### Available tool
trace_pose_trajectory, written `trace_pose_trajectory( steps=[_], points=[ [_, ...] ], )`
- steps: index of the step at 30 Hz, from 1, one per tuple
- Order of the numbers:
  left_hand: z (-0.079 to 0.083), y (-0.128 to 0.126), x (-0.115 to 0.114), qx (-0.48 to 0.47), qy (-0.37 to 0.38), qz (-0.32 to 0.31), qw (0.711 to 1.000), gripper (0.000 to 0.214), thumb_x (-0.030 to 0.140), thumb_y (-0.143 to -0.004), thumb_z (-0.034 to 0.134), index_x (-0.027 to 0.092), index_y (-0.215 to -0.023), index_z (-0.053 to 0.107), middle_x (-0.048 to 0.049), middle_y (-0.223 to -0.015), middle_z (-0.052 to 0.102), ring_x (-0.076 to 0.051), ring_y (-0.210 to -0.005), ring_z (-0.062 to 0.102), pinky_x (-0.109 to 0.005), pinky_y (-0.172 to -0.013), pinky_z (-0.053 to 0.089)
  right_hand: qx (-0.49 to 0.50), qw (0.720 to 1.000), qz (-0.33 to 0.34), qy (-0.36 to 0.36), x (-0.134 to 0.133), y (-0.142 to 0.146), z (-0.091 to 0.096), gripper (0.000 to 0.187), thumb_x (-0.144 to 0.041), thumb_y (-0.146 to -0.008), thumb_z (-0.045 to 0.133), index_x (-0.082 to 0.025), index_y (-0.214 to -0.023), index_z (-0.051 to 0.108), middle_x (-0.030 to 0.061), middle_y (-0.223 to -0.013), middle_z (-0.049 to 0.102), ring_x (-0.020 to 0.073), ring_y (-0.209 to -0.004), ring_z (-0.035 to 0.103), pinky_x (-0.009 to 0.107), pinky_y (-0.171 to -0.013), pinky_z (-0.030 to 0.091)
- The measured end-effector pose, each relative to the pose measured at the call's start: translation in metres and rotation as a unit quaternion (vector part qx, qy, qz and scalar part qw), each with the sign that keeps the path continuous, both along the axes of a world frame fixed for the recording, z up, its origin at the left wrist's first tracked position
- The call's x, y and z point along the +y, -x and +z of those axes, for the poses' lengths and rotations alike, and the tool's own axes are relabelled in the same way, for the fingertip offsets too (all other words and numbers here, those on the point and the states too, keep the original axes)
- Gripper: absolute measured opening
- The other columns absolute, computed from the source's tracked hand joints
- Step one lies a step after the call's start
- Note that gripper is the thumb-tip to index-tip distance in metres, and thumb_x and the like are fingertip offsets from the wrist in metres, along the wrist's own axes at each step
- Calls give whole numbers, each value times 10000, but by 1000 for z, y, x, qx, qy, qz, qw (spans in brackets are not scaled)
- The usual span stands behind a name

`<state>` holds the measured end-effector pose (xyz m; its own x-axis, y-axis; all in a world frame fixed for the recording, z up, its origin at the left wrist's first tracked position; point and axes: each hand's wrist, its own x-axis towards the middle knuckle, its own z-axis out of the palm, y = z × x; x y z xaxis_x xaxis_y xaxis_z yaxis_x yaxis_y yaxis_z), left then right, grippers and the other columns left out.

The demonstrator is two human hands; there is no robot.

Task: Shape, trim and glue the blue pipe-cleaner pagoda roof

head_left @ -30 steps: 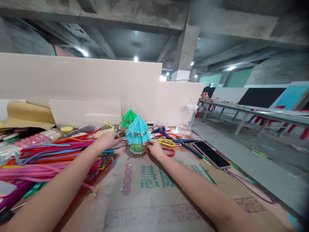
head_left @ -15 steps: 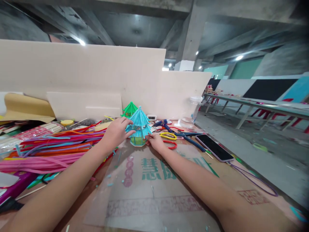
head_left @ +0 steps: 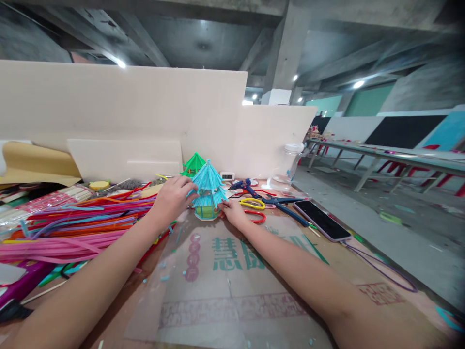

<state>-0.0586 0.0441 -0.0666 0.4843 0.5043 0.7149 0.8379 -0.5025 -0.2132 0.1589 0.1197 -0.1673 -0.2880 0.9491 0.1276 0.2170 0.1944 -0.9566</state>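
A small blue pavilion model (head_left: 208, 188) with a tiered fringed roof and a green base stands on the cardboard-covered table (head_left: 232, 291). My left hand (head_left: 173, 198) curls against the roof's left side, fingers closed on its fringe. My right hand (head_left: 232, 212) rests at the model's lower right, fingertips pinching the lower roof edge. A green pavilion model (head_left: 193, 164) stands just behind it.
A heap of coloured pipe cleaners (head_left: 72, 220) fills the left. Scissors with yellow and red handles (head_left: 254, 209), a blue glue gun (head_left: 244, 186), a phone (head_left: 321, 220) on a purple cable and a clear jar (head_left: 287, 165) lie to the right. Pale boards (head_left: 123, 106) wall the back.
My left hand has moved right from the pipe cleaners onto the blue model's roof. My right hand stays at its lower right. The view has shifted slightly.
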Motion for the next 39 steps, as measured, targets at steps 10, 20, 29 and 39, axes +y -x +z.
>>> trace_pose_trajectory(
  steps=[10,20,29,39],
  points=[
    [0,0,1,4,-20,-5,1000,228,343,-927,506,169,-933,653,-85,-966,660,-242,-935,583,-372,-830,429,-12,1000,3,2,1,0,1,293,-350,-923,546,-145,-1130,580,67,-1091,614,169,-912,619,359,-781,541],
    [0,0,3,-12,-23,-16,1000,225,292,-945,481,173,-876,660,-72,-928,678,-232,-919,601,-365,-817,436,-18,1000,0,-24,3,0,-2,284,-343,-922,550,-139,-1118,580,61,-1056,620,156,-872,623,338,-746,546],
    [-6,0,0,27,-28,-35,999,281,448,-842,614,176,-912,605,-91,-947,630,-249,-919,563,-363,-846,418,-49,998,16,-33,1,-2,-2,261,-355,-924,544,-130,-1046,601,42,-971,633,136,-804,621,313,-713,541],
    [-25,-4,2,116,-56,-17,992,162,319,-909,524,193,-909,626,-87,-929,623,-247,-870,524,-379,-815,374,-64,997,26,-26,3,2,-4,266,-361,-929,535,-132,-1050,600,41,-965,634,131,-790,622,304,-699,542]
  ],
)
